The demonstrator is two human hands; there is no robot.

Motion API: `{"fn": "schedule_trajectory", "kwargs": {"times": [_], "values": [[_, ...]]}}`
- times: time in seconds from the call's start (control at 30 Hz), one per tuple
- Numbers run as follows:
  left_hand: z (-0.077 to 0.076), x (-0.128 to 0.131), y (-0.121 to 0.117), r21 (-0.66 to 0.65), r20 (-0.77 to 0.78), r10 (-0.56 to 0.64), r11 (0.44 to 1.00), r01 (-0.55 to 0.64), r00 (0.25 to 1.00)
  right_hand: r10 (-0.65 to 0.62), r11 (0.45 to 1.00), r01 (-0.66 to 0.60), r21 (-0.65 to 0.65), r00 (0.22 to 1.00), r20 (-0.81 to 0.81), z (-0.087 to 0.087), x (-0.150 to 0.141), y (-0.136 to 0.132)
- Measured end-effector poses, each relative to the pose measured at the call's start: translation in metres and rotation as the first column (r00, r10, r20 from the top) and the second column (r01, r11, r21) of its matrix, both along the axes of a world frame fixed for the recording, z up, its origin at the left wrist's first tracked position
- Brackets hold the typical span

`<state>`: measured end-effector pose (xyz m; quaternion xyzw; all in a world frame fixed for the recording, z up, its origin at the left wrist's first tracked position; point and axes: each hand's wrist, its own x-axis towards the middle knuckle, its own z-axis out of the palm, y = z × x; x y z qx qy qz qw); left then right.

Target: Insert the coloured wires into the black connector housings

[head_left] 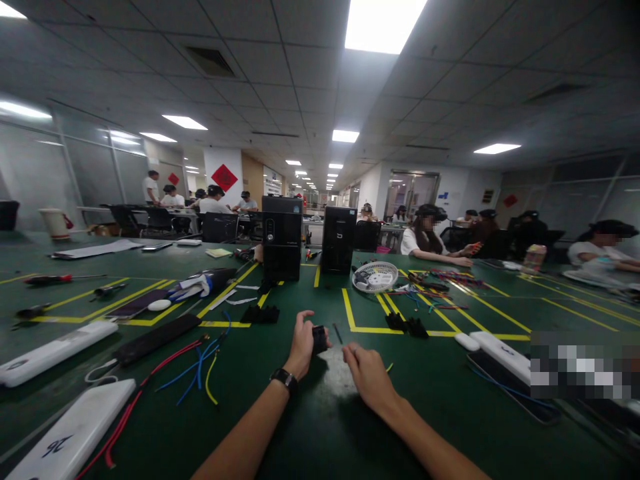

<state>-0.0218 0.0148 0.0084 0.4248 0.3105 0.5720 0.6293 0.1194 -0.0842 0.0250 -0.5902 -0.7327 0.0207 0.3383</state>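
My left hand, with a black band on the wrist, is closed around a small black block-shaped part. Its index finger points up and away from the part. To the right of it, my right hand is pinched, and a thin dark rod sticks out from its fingertips toward the black part. A small gap shows between rod and part. Both hands are above the green table. Just beyond the right hand lies a short yellow-green wire.
Blue wires and red wires lie left, beside white power banks. Two black computer towers stand ahead. A white round basket, bundled wires and black connector blocks lie around. A co-worker sits across.
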Motion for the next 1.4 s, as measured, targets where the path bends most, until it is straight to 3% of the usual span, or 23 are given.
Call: {"fn": "schedule_trajectory", "kwargs": {"times": [0.07, 0.17, 0.33, 0.53, 0.73, 0.8, 0.9, 0.97, 1.03, 1.13, 1.2, 1.3, 1.4], "values": [[0.002, -0.012, 0.003, 0.058, -0.137, 0.064, 0.997, -0.057, 0.989, -0.068, 0.995, 0.077, 0.065, 0.99, -0.127, 0.008, 0.013, 0.0], [0.002, -0.024, 0.007, 0.034, -0.229, 0.077, 0.997, -0.071, 0.97, -0.103, 0.986, 0.129, 0.107, 0.969, -0.225, 0.015, 0.022, -0.001], [-0.001, -0.02, 0.008, 0.104, -0.4, 0.008, 0.994, 0.036, 0.917, 0.011, 0.999, -0.013, -0.046, 0.999, -0.037, 0.004, 0.005, -0.003], [-0.004, -0.015, 0.028, 0.279, -0.664, 0.132, 0.957, 0.08, 0.736, 0.005, 0.992, 0.003, -0.123, 0.998, 0.061, -0.005, 0.0, 0.0], [0.014, -0.034, 0.048, 0.366, -0.776, 0.169, 0.905, 0.216, 0.607, 0.041, 0.99, -0.032, -0.139, 0.997, 0.067, 0.002, 0.009, -0.003], [0.022, -0.044, 0.047, 0.372, -0.845, 0.138, 0.846, 0.382, 0.516, 0.092, 0.985, -0.079, -0.154, 0.993, 0.076, 0.004, 0.007, -0.008], [0.032, -0.055, 0.045, 0.312, -0.949, 0.186, 0.667, 0.676, 0.254, 0.193, 0.97, -0.174, -0.168, 0.975, 0.108, 0.006, 0.0, -0.015], [0.037, -0.057, 0.048, 0.259, -0.953, 0.283, 0.588, 0.767, 0.105, 0.259, 0.956, -0.234, -0.176, 0.956, 0.137, 0.005, -0.006, -0.019], [0.042, -0.057, 0.057, 0.236, -0.925, 0.38, 0.556, 0.797, 0.009, 0.304, 0.943, -0.273, -0.19, 0.939, 0.159, 0.003, -0.011, -0.021], [0.051, -0.059, 0.08, 0.217, -0.862, 0.495, 0.564, 0.797, -0.115, 0.341, 0.929, -0.306, -0.21, 0.926, 0.16, 0.0, -0.014, -0.021], [0.056, -0.063, 0.098, 0.198, -0.827, 0.524, 0.611, 0.767, -0.204, 0.348, 0.924, -0.312, -0.221, 0.925, 0.151, -0.001, -0.012, -0.019], [0.06, -0.072, 0.12, 0.162, -0.8, 0.502, 0.708, 0.687, -0.329, 0.344, 0.921, -0.304, -0.244, 0.928, 0.145, 0.0, -0.006, -0.016], [0.059, -0.079, 0.132, 0.142, -0.802, 0.463, 0.761, 0.633, -0.377, 0.346, 0.913, -0.302, -0.275, 0.929, 0.131, 0.002, -0.001, -0.015]]}}
